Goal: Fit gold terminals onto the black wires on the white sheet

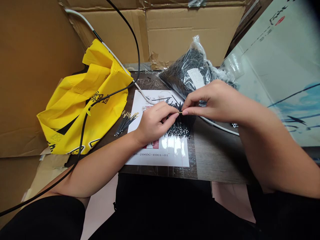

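Over a printed white sheet (175,158), my left hand (156,120) and my right hand (212,101) meet fingertip to fingertip. Between them shows a tiny gold-coloured metal pin (180,112), pinched at either end by thumb and forefinger. Whether a wire runs from it inside my left fingers is hidden. Just below and behind the fingertips lies a pile of short black wires (178,130) with bare silvery ends. To the left of my left hand rests a smaller bundle of black wires with gold tips (126,122), partly on the sheet.
A yellow bag (107,113) lies at the left, with a black cable (83,133) across it. Behind my right hand stands a clear plastic bag of small black pieces (183,68). A white cable (220,126) crosses the dark table (217,156). Cardboard (195,36) stands behind.
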A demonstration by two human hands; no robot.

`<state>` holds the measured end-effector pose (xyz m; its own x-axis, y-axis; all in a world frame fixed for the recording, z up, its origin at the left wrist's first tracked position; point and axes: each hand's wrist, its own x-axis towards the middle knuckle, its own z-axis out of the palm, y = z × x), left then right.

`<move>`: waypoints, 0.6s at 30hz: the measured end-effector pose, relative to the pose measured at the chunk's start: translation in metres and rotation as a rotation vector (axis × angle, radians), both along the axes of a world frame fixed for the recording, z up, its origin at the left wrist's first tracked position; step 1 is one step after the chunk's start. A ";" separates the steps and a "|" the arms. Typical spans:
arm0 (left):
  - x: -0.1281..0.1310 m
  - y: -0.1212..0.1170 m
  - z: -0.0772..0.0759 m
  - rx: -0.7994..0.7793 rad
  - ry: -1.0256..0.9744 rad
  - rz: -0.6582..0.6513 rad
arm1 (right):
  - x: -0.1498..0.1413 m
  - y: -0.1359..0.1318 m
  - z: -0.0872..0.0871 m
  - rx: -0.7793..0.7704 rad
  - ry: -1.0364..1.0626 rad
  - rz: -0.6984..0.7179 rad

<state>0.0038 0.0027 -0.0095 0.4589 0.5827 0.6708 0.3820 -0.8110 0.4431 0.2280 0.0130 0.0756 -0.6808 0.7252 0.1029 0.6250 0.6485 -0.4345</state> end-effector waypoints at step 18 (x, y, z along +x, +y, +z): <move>0.001 0.000 -0.001 -0.036 -0.006 0.039 | -0.010 -0.010 -0.004 0.152 -0.181 -0.057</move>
